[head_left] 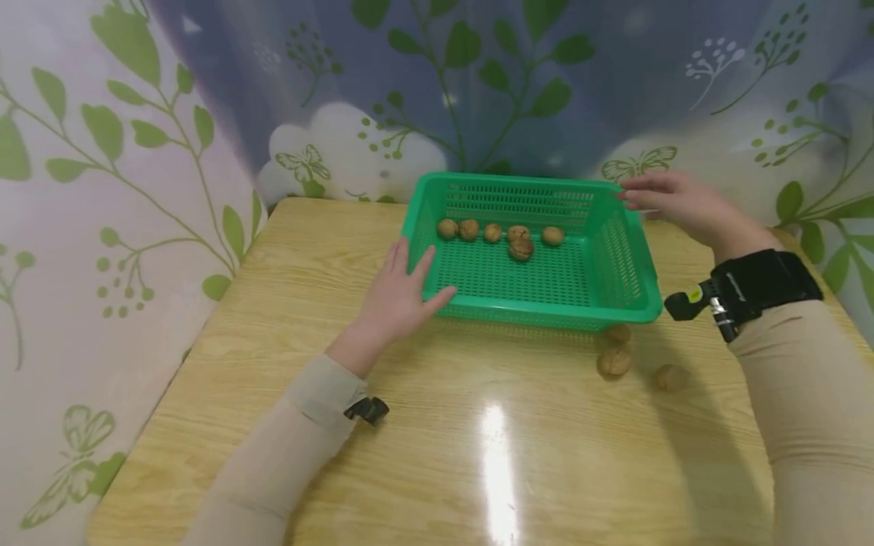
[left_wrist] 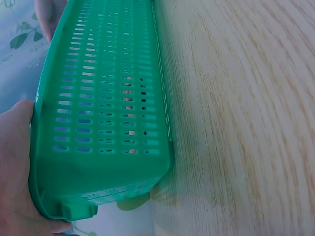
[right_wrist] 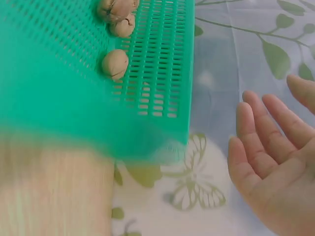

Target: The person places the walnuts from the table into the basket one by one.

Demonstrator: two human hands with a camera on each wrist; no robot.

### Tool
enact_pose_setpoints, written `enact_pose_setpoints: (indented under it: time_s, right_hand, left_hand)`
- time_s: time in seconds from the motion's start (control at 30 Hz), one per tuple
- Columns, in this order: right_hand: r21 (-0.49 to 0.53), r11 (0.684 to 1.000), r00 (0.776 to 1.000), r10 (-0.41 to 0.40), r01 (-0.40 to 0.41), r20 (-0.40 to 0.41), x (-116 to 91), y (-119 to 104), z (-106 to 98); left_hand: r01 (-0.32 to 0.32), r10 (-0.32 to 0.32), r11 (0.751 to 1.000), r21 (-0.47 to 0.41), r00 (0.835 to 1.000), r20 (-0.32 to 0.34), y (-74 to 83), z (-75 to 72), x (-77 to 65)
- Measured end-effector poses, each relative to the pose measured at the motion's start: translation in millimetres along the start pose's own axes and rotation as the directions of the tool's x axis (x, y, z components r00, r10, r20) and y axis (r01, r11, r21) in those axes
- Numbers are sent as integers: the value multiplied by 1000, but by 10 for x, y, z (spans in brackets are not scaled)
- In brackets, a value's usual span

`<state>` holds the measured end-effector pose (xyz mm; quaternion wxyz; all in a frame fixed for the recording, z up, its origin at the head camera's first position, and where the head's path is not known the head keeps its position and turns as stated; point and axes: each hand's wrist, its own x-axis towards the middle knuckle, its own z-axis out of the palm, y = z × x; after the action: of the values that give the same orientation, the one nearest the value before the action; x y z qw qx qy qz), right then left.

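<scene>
Head view, green basket [head_left: 512, 311]: we see it on the wooden bench [head_left: 273, 288], towards 12 o'clock, in front of a leaf-print sheet [head_left: 225, 45].
Six walnuts [head_left: 492, 233]: we count them on the basket floor, mostly along its 12 o'clock side.
Three loose walnuts [head_left: 615, 362]: we find them on the bench, outside the basket at 5 o'clock.
Left hand [head_left: 396, 299]: its fingers are spread wide at the basket's 8 o'clock corner.
Right hand [head_left: 683, 205]: we see its fingers extended by the basket's 2 o'clock corner; a black strap [head_left: 765, 284] circles the wrist.
Left wrist view, rim: the left hand lies against it at 8 o'clock; we cannot see all its fingers.
Right wrist view, palm: at 4 o'clock, loosely open and holding nothing, apart from the basket at 10 o'clock.
</scene>
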<state>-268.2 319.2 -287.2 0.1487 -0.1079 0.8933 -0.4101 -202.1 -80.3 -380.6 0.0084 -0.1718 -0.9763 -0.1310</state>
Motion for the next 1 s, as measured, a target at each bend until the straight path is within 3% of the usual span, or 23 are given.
enact_pose_setpoints:
  time_s: [0.2, 0.43, 0.6, 0.77, 1.0]
  right_hand:
    - [-33, 999, 999, 25, -27, -47, -444, 306, 12]
    - [47, 998, 994, 55, -51, -90, -817, 657, 217]
    - [50, 993, 993, 109, -107, -37, -924, 880, 387]
    - [49, 994, 994, 91, -94, 67, -975, 1014, 573]
    - [23, 998, 994, 62, -64, 87, -932, 1054, 812]
  left_hand:
    - [-7, 7, 1000, -6, 1000, -2, 25, -1, -2]
    - [2, -2, 1000, -4, 1000, 2, 26, -25, -9]
    - [17, -17, 1000, -4, 1000, 12, 28, -43, -23]
    - [18, -18, 1000, -6, 1000, 14, 32, -41, -21]
    - [18, -18, 1000, 4, 1000, 12, 36, -30, -18]
